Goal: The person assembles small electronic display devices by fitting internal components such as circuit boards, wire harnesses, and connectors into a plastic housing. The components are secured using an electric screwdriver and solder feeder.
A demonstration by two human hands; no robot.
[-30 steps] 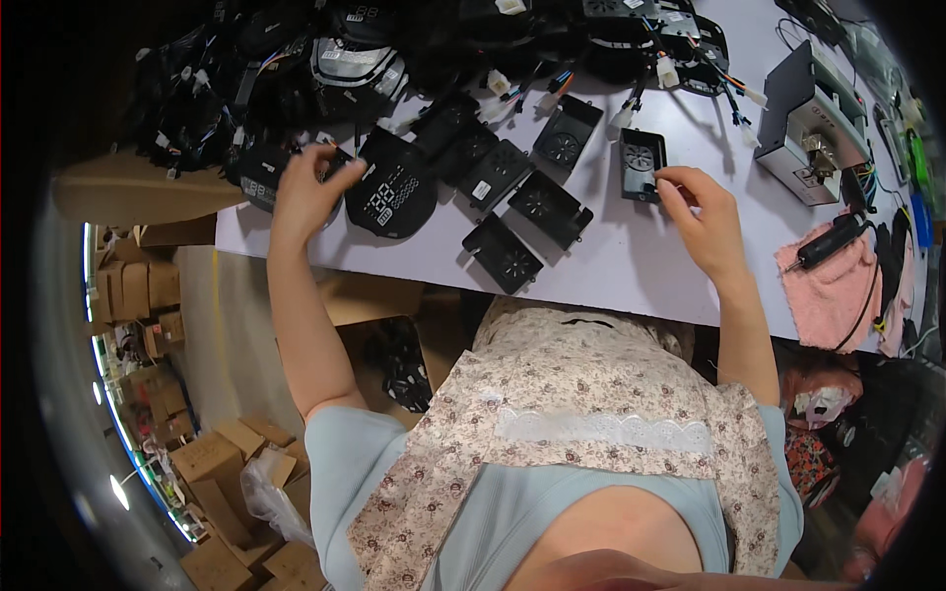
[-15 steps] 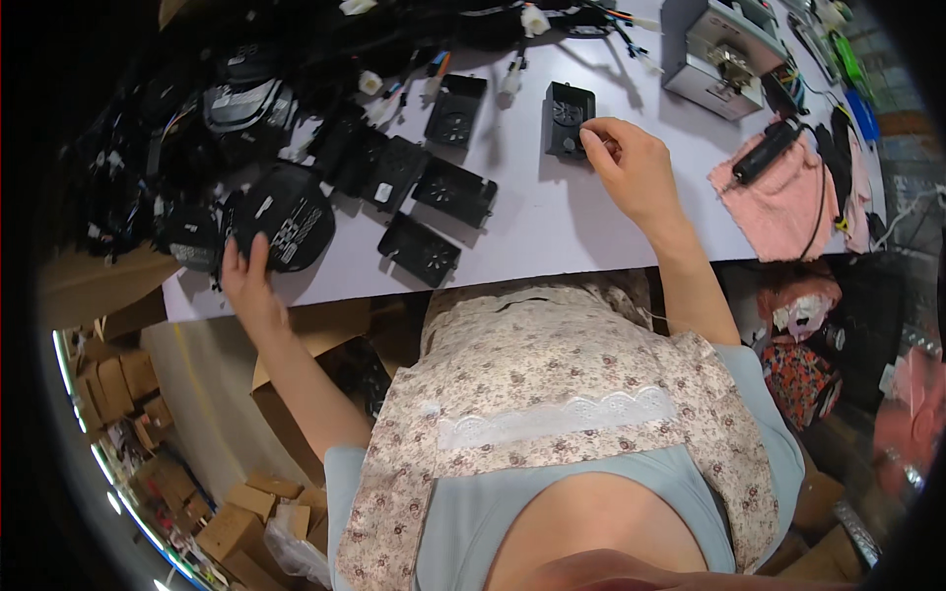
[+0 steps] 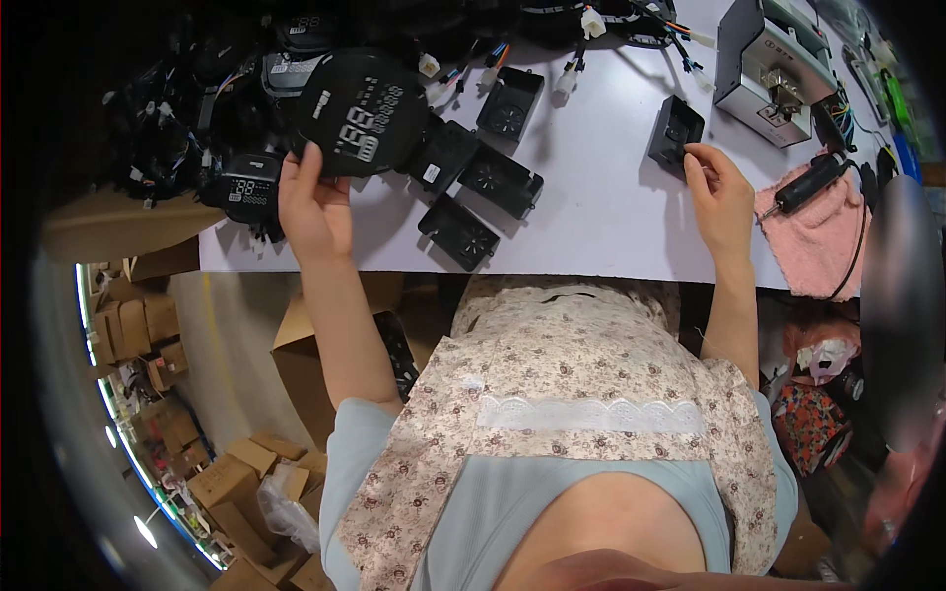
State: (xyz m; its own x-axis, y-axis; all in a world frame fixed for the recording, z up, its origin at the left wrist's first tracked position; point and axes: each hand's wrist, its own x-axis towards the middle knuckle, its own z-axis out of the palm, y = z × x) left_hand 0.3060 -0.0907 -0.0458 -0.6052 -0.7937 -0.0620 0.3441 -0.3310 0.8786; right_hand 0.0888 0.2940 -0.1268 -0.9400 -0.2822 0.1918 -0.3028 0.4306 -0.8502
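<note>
Raised over the left part of the table is a round black digital instrument panel [image 3: 367,106] with white segment markings. My left hand [image 3: 317,209] grips it by its near left edge, thumb on the front face. My right hand [image 3: 721,195] has thumb and finger together at the near right edge of a small black plastic housing [image 3: 674,133], which looks slightly tilted. Between the hands lie several similar open black housings, one of them [image 3: 459,232] nearest the table's front edge. A smaller black display unit [image 3: 248,187] rests left of my left hand.
Wired black units with white connectors [image 3: 430,65] crowd the far left and back. A grey metal box [image 3: 777,74] stands at the back right. A black corded electric screwdriver [image 3: 813,182] lies on a pink cloth [image 3: 810,231]. Cardboard boxes [image 3: 232,483] are on the floor at left.
My left hand has lifted the round panel off the table, bringing it rightward and up. My right hand and its housing have shifted right. The whole view has also shifted somewhat.
</note>
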